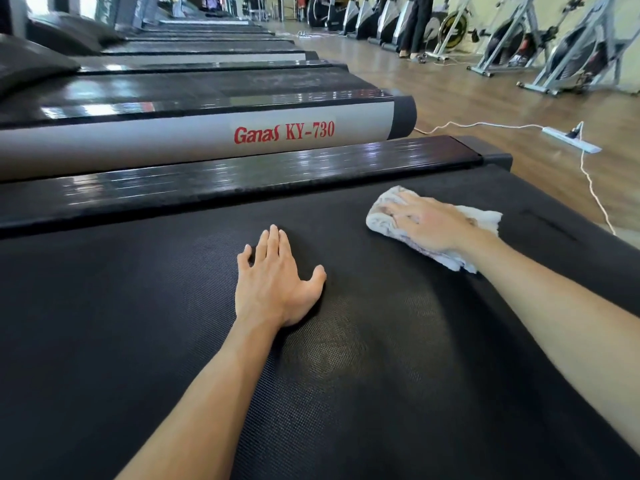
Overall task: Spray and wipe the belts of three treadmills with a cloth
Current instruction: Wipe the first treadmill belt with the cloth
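The black textured belt (138, 323) of the nearest treadmill fills the lower view. My left hand (277, 282) lies flat on the belt near its middle, fingers straight and spread. My right hand (426, 220) presses a crumpled white cloth (384, 220) onto the belt near its far right end, fingers flat on top of it. A second treadmill's belt (207, 88) lies beyond the grey side rail marked "Ganas KY-730" (284, 133). More treadmill belts (207, 46) line up farther back. No spray bottle is in view.
A glossy black side rail (242, 174) borders the near belt. On the wooden floor to the right lie a white power strip (571, 140) and its cable (595, 195). Exercise bikes (571, 53) and a standing person's legs (415, 26) are at the far right.
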`<state>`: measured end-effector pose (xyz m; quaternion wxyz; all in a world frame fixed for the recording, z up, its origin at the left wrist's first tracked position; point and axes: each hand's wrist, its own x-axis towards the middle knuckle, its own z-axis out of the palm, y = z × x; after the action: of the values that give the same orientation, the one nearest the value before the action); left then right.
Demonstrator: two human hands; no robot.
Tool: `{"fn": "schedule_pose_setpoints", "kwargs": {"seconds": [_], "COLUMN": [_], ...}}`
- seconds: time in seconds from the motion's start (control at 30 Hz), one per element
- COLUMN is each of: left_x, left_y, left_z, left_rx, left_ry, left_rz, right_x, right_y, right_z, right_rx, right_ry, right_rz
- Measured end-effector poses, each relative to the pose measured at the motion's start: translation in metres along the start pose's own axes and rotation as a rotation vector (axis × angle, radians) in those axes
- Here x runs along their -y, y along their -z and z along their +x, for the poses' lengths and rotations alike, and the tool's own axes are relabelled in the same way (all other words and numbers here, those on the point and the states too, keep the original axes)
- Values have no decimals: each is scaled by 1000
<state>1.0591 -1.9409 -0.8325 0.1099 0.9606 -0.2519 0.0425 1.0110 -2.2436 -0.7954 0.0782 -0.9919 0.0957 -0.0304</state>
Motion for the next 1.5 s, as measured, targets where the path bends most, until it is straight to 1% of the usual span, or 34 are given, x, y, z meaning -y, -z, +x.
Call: {"fn": "schedule_pose_setpoints", "kwargs": {"seconds": [0.03,0.1,0.2,0.27,0.37,0.43,0.6,0.83,0.9,1.0,1.2,1.33,1.5], "left_x": [0,1,1,0,0,0,-4,1,0,-2,-20,-56,-93], "left_y": [0,0,2,3,6,7,8,9,9,10,9,9,4], "left_z": [0,1,1,1,0,0,-2,-1,-4,-14,-64,-106,-149], "left_rx": [-2,-5,4,17,29,38,45,69,71,99,178,196,186], "left_ry": [1,4,6,4,3,11,5,-17,-75,-220,-423,-504,-522], "left_rz": [-1,-5,-6,-2,-3,-11,-21,34,29,15,0,-17,-12], "right_x": [4,25,60,76,83,74,53,41,38,35,39,42,49], "right_y": [2,4,-3,-13,-21,-19,-16,-14,-14,-15,-13,-13,-9], "right_z": [11,32,52,50,25,7,-47,-128,-155,-185,-246,-284,-323], "right_rx": [-8,-8,-19,6,29,57,40,11,6,-9,4,16,35], "right_ry": [-69,-118,-93,-22,95,112,70,22,3,-26,-93,-124,-187], "right_rz": [-19,-56,-39,-23,-55,-45,-34,-42,-36,-42,36,29,12]}}
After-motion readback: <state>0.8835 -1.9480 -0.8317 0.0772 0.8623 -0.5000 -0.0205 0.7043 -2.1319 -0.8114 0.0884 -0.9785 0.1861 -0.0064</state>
